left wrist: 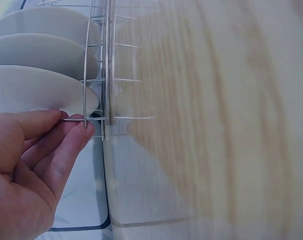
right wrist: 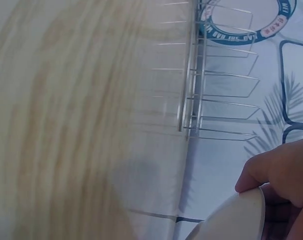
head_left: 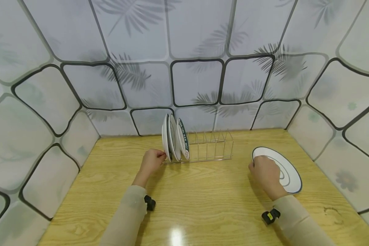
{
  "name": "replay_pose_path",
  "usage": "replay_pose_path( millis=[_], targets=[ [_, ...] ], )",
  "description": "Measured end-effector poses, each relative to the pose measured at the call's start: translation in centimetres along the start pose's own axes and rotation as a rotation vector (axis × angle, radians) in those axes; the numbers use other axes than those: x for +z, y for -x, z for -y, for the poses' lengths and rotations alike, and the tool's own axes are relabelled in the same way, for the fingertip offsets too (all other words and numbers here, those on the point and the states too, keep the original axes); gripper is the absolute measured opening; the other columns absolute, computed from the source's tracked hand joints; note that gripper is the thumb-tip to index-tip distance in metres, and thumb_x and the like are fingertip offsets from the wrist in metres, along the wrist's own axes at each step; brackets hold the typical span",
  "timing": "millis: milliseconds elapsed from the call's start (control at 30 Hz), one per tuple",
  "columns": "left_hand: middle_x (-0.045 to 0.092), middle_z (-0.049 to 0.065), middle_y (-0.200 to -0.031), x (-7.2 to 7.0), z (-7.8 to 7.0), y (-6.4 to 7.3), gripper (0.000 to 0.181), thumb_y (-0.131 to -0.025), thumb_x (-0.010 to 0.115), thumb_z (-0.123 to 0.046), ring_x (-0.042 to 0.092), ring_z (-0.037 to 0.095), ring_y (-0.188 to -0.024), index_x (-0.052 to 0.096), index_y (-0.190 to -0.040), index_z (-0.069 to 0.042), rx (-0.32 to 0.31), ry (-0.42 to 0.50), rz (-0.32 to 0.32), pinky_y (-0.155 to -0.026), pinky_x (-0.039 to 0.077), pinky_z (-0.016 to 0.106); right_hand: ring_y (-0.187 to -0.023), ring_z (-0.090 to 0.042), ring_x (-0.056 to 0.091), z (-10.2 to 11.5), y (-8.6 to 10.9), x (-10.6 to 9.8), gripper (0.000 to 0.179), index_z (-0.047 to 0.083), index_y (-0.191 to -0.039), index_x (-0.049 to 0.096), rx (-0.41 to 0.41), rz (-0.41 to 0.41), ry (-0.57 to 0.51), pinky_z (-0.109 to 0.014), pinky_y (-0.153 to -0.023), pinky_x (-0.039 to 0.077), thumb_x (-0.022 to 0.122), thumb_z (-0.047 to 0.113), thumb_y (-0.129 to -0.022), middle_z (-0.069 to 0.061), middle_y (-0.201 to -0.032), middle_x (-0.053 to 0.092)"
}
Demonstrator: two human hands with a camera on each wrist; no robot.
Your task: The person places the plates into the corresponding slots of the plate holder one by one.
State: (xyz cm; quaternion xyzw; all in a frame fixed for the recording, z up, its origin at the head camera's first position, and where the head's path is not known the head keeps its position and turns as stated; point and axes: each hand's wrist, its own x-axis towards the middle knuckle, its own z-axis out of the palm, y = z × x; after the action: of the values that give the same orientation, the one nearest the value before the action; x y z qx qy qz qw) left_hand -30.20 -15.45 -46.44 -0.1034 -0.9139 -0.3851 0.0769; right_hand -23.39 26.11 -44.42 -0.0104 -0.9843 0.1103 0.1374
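My left hand (head_left: pixel 152 160) pinches the wire at the left end of a metal dish rack (head_left: pixel 210 159) between thumb and fingers. Three plates stand on edge in the rack's left slots: an outer white plate (left wrist: pixel 31 87), a white plate (head_left: pixel 174 138) beside it, and a plate with a dark green lettered rim (head_left: pixel 184 138). Off to the right, my right hand (head_left: pixel 265 174) grips the edge of a white plate (head_left: pixel 292 174) with a blue rim and grey rings. This plate tilts over the table, its underside (right wrist: pixel 236 217) showing in the right wrist view.
The wooden table (head_left: pixel 184 205) meets patterned wall panels (head_left: pixel 196 82) behind the rack and at both sides. Wire dividers (right wrist: pixel 226 102) continue along the rack to the right of the plates. A black wrist camera (head_left: pixel 270 216) sits on the right sleeve.
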Motion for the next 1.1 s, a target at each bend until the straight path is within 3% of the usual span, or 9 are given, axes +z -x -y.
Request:
replay_pose_path(
  millis=[467,767,1100],
  targets=[
    [0.071,0.007,-0.074,-0.1,-0.2,0.0,0.014,-0.092,0.066,-0.007,0.061,0.013,-0.062,0.078,-0.09,0.0,-0.034,0.005,0.016,-0.056,0.048,0.027,-0.047,-0.021,0.032,0.8,0.2,-2.6,0.038,0.015,-0.057,0.035,-0.073,-0.22,-0.03,-0.034,-0.039,0.024,0.056,0.01,-0.088,-0.004,-0.054,0.039],
    [0.069,0.004,-0.071,0.0,0.0,0.0,0.014,-0.091,0.067,-0.009,0.055,0.013,-0.061,0.078,-0.085,-0.002,-0.001,-0.046,0.002,-0.055,0.045,0.028,-0.045,-0.025,0.041,0.9,0.2,-4.1,0.029,0.004,-0.064,0.052,-0.081,-0.247,-0.06,-0.038,-0.036,0.031,0.056,0.01,-0.093,-0.013,-0.061,0.052],
    [0.069,0.004,-0.069,0.0,0.0,-0.1,0.014,-0.091,0.067,-0.009,0.055,0.011,-0.059,0.078,-0.085,-0.001,-0.005,-0.036,0.005,-0.054,0.045,0.027,-0.043,-0.024,0.039,1.5,0.1,-6.0,0.038,0.01,-0.059,0.045,-0.095,-0.381,-0.121,-0.038,-0.038,0.027,0.059,0.009,-0.094,-0.009,-0.055,0.046]
  ],
)
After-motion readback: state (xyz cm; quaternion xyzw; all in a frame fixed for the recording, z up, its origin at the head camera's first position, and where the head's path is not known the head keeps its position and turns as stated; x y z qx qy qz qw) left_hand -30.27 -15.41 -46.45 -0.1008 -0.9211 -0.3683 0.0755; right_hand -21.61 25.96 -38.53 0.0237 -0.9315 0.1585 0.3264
